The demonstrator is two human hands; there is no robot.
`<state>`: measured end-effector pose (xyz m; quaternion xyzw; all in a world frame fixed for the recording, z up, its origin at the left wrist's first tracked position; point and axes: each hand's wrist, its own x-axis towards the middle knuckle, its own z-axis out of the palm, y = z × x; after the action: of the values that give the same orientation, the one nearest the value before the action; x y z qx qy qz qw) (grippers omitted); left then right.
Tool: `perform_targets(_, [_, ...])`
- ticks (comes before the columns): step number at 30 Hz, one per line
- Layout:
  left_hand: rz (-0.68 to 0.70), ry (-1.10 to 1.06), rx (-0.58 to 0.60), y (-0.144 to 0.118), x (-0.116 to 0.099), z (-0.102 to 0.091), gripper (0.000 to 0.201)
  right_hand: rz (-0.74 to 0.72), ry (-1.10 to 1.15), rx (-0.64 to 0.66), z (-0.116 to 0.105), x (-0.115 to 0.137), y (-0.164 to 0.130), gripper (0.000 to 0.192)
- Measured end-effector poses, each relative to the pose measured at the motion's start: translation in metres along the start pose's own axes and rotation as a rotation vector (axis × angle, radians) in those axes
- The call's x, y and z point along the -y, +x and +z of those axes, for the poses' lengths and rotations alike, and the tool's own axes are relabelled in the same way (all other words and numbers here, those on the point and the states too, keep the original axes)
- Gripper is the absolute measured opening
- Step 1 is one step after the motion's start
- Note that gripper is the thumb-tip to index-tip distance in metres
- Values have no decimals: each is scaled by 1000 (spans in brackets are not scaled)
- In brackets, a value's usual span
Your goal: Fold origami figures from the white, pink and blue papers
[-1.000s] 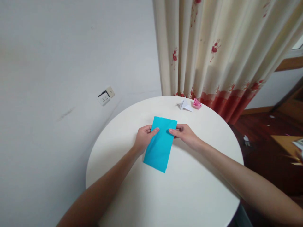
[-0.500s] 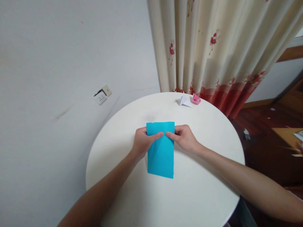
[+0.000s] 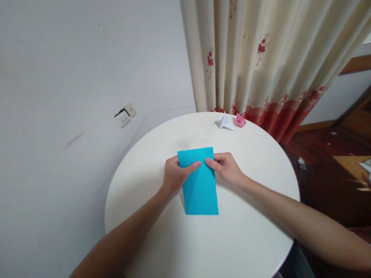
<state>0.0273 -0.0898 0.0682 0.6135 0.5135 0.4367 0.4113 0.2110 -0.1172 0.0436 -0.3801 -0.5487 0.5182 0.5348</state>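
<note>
Both hands sat on the blue paper (image 3: pixel 200 184), which lay flat near the middle of the round worktop (image 3: pixel 249 231), a bit toward the far edge. My left hand (image 3: pixel 174 175) held the paper's left side near its far corner, thumb on top pointing right, other fingers curled at the edge. My right hand (image 3: pixel 227 168) did the same on the right side, thumb pointing left. Each grip was closed on the paper, pinching its far end; thumb tips nearly met across the sheet but stayed just apart.

Paper looked folded into a tall rectangle. Long axis ran away from me toward the far edge, w/ a slight tilt, near end swung a little right. So most of the sheet lay toward me from both grips, free and untouched, near short edge closest to my body. Neither hand was nearer than the other; they sat about level, one per long side.

Two small folded pieces, a white paper figure (image 3: pixel 223 123) and a pink paper figure (image 3: pixel 240 120), sat at the far edge by the curtain (image 3: pixel 261 58), well apart from my hands.
</note>
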Motion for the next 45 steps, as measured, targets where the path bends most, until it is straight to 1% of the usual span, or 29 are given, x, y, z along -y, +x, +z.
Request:
perform_targets(6, [31,49,-30,-2,2,2,37,29,54,-6,6,4,-1,40])
perform_targets(11, [0,13,11,-4,0,3,39,9,4,-73,4,0,0,45])
perform_targets(17, [-19,-48,55,-2,1,2,41,-38,-18,-132,1,1,1,42])
perform_targets(23, [-43,-81,16,0,-1,0,43,-6,-79,-129,3,2,-1,47])
perform_targets(28, [-66,-65,22,-3,-1,2,40,8,-96,-114,3,3,-2,50])
perform_targets(29, [-49,-54,22,-2,-2,2,38,11,-99,-116,3,3,-2,51])
perform_targets(31, [39,-28,14,0,-5,-1,33,16,-92,-115,2,3,-1,50])
perform_targets(33, [160,-9,3,4,-9,-6,38,25,-77,-93,2,2,-1,50])
perform_targets(35, [222,9,43,10,-12,-14,40,44,-69,-47,2,0,-1,49])
perform_targets(38, [193,119,223,16,-13,-22,29,84,-99,33,3,-4,-1,49])
perform_targets(40, [161,179,310,18,-11,-24,23,94,-135,67,4,-7,-2,49])
perform_targets(42, [133,200,357,17,-9,-23,19,88,-169,86,6,-9,-3,50])
perform_targets(45, [100,199,390,16,-6,-20,18,74,-196,96,8,-10,-3,51])
